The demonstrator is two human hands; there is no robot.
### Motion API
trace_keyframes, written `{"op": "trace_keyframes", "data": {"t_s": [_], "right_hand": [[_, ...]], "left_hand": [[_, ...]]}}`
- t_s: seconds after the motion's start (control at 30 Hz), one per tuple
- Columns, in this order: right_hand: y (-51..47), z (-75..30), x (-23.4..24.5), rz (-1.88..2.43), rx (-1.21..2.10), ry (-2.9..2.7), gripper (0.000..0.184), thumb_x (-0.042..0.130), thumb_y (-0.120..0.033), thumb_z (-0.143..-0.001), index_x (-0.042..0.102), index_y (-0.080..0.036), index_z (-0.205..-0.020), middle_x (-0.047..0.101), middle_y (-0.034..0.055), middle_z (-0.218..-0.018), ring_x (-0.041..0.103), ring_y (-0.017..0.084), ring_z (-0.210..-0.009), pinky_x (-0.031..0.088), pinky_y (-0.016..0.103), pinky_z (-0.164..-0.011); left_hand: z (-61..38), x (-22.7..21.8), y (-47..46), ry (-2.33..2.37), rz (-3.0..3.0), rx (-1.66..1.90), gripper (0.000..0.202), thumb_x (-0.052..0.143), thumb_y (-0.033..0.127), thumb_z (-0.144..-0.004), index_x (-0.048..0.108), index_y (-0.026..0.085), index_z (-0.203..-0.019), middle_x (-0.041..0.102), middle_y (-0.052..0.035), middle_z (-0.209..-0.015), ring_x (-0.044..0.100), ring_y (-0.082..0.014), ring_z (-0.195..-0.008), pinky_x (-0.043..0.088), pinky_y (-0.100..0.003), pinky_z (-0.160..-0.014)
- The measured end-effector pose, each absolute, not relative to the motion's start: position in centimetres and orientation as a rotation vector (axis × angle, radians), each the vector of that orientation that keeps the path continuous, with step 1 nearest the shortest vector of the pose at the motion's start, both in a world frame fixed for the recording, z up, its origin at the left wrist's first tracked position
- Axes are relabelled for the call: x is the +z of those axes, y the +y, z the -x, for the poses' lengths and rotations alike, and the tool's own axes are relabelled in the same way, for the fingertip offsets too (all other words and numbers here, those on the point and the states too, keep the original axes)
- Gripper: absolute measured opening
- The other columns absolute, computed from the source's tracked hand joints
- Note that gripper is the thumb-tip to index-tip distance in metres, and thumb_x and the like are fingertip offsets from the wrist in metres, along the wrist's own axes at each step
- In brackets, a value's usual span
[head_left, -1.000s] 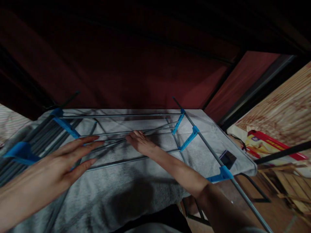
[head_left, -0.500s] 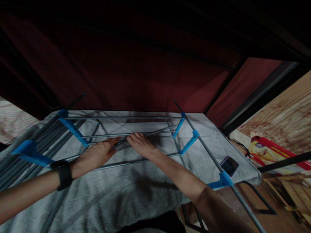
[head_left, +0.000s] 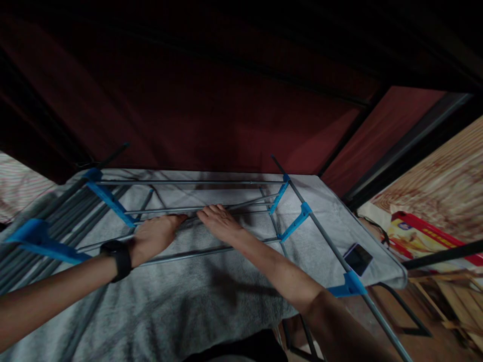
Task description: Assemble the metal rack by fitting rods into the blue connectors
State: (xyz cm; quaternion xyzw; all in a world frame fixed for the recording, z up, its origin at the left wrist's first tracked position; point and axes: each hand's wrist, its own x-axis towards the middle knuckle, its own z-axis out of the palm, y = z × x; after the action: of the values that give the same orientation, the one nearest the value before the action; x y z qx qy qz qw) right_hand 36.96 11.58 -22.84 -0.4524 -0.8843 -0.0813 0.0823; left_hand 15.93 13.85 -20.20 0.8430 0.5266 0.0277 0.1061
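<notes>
A rack of grey metal tubes (head_left: 188,182) with blue plastic joints (head_left: 109,198) lies across a grey cloth-covered table. My left hand (head_left: 156,235), with a black watch on its wrist, is closed around a thin tube in the middle of the rack. Close to its right, my right hand (head_left: 219,221) grips the same middle part from above, fingers curled over. From under the right hand a slanting tube (head_left: 256,201) runs toward the right-hand blue joints (head_left: 296,222). Which of the close-lying tubes each hand holds is partly hidden by the fingers.
Several more grey tubes (head_left: 56,221) lie side by side at the left. A phone (head_left: 358,259) rests on the grey cloth (head_left: 234,301) near the right edge. Dark red panels (head_left: 226,125) stand behind the table. A red and yellow box (head_left: 418,239) is at far right.
My left hand has closed its fingers round the tube, its wrist shifting right and slightly up. The left side of the rack has moved slightly left. My right hand stays in place.
</notes>
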Motion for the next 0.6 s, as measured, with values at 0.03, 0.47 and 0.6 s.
{"op": "trace_keyframes", "data": {"t_s": [0.03, 0.47, 0.6], "right_hand": [[11.8, -37.0, -22.9, 1.346, -0.245, -2.637, 0.021, 0.04, -0.015, -0.1, 0.056, -0.017, -0.114, 0.061, 0.0068, -0.109, 0.051, 0.02, -0.106, 0.042, 0.037, -0.098], [15.5, -36.7, -22.5, 1.403, -0.03, -2.585, 0.041, 0.032, -0.004, -0.095, 0.056, -0.016, -0.125, 0.06, 0.0104, -0.115, 0.05, 0.021, -0.11, 0.04, 0.037, -0.098], [16.1, -36.7, -22.5, 1.455, -0.035, -2.591, 0.041, 0.031, -0.004, -0.095, 0.057, -0.016, -0.125, 0.06, 0.0114, -0.118, 0.05, 0.022, -0.112, 0.04, 0.037, -0.098]], "left_hand": [[-16.2, -19.9, 13.8, 1.576, -2.529, 0.013, 0.052, 0.039, 0.011, -0.084, 0.068, 0.026, -0.124, 0.074, -0.0134, -0.104, 0.071, -0.0306, -0.09, 0.052, -0.043, -0.081], [-18.2, -19.8, 14.8, 1.725, -2.738, 0.374, 0.04, 0.041, 0.002, -0.084, 0.066, 0.015, -0.112, 0.067, -0.0162, -0.107, 0.062, -0.0288, -0.105, 0.041, -0.044, -0.098], [-17.5, -21.1, 14.5, 1.803, -2.654, 0.82, 0.042, 0.045, 0.005, -0.084, 0.059, 0.016, -0.123, 0.059, -0.0163, -0.126, 0.053, -0.0293, -0.118, 0.036, -0.045, -0.106]]}}
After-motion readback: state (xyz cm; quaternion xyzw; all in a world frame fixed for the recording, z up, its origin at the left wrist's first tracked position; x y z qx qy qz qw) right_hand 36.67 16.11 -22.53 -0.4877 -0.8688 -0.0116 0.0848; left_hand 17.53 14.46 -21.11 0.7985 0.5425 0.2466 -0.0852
